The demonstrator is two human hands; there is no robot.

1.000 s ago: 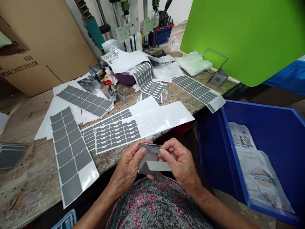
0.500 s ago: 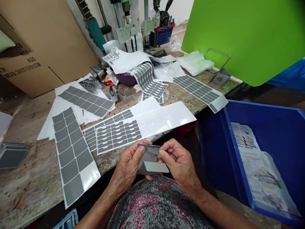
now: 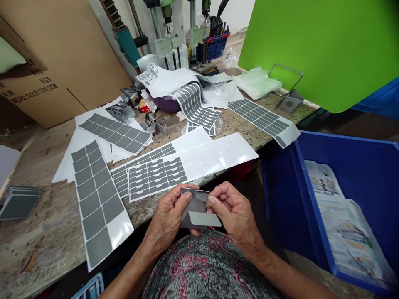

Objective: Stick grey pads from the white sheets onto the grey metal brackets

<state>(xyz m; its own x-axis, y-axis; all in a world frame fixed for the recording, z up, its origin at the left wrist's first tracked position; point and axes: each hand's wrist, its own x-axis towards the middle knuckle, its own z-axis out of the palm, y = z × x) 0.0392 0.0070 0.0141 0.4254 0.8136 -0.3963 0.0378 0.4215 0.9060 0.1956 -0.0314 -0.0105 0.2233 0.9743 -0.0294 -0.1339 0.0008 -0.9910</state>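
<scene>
Over my lap I hold a bent grey metal bracket (image 3: 204,219) with a folded front lip and a raised back edge. My left hand (image 3: 171,209) grips its left side, thumb inside the fold and fingers behind and below. At the upper right edge, my right hand (image 3: 232,211) pinches with thumb and forefinger; whether a thin sticker lies under those fingertips I cannot tell. On the bench just beyond are a sheet of small notched grey stickers (image 3: 157,177) and a sheet of large grey square stickers (image 3: 95,195).
A stack of flat grey plates (image 3: 20,202) sits at the bench's left. More bent brackets (image 3: 157,124) lie mid-bench near a purple bowl (image 3: 166,104) under sheets. Drill presses (image 3: 168,43) stand behind. A blue bin (image 3: 327,245) is at my right, a large green board (image 3: 318,54) above it.
Both hands keep the same grip on the bracket. The bench scene has shifted slightly to the right in view.
</scene>
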